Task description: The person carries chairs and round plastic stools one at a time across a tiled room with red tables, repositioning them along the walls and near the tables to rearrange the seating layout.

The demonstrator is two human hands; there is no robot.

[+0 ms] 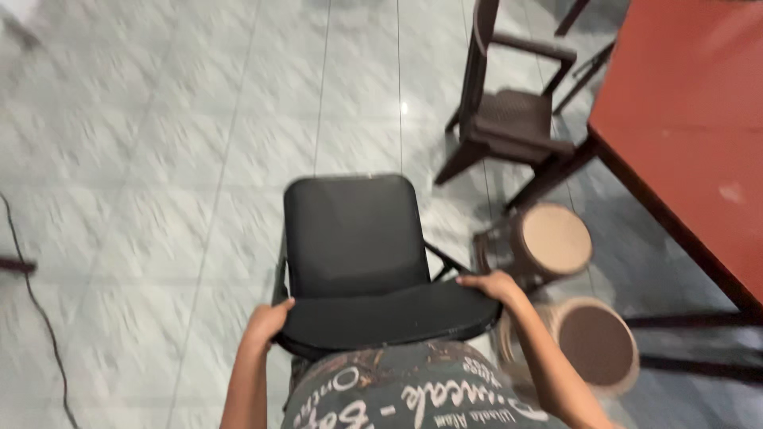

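Both your hands grip the black chair (355, 254) by its backrest top: left hand (266, 319) curled over the near-left corner, right hand (490, 284) wrapped over the near-right edge. The chair sits directly btwn your hands and just ahead of your dark printed shirt (405, 397), seat facing away from you. The picture doesn't settle whether its legs are on the tiled floor (159, 159) or lifted (the frame is motion-blurred). As for progress, it looks mid-handling: gripped, not set anywhere final.

Just right of your right hand stand two round stools (555, 238), one brown-topped, one tan. Farther right runs a red table (699, 119). Beyond your hands, far right, a dark brown armchair (509, 111) sits by the table's corner. No containers in view. A thin cable (36, 310) trails well left of your left hand.
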